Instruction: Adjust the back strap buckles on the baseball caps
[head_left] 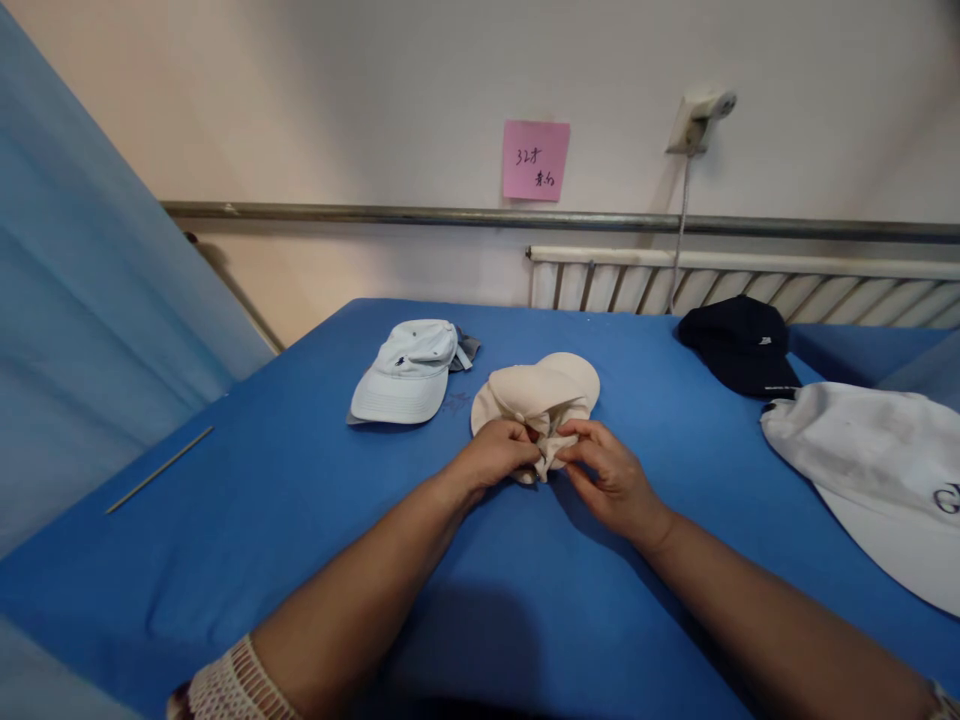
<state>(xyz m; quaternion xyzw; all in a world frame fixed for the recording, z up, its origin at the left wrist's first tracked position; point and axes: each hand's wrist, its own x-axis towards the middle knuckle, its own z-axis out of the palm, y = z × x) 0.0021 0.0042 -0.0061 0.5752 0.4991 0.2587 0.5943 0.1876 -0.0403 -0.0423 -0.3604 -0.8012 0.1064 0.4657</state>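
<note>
Beige cap (529, 388) sat mid-bench, directly ahead of the person, held by both hands. L hand (499, 455) pinched the bunched cloth at its near side; R hand (611, 480) pinched the same part from the right w/ thumb & fingertips. Hands were close tog. but apart, each clamped on cloth, prob. so 1 steadied it while the other worked the folds. 2 brim-like curves showed, 1 left, 1 at far right; couldn't tell if 2 caps were nested. Bench (300, 570) took the weight, prob. leaving fingers free for fine work.

White cap (862, 440) lay at the right edge, brim toward the person, well clear of the R forearm. Thin stick (161, 470) lay flat far left, out of the arms' way. Pale blue cap (412, 355) rested left of the hands, brim nearward, w/ grey cloth (467, 347) poking out behind, poss. a stacked cap. Navy cap (739, 340) sat back right, near the radiator (630, 285). Pink note (536, 160) was on the wall above the rail (450, 215), prob. for easy reading.
</note>
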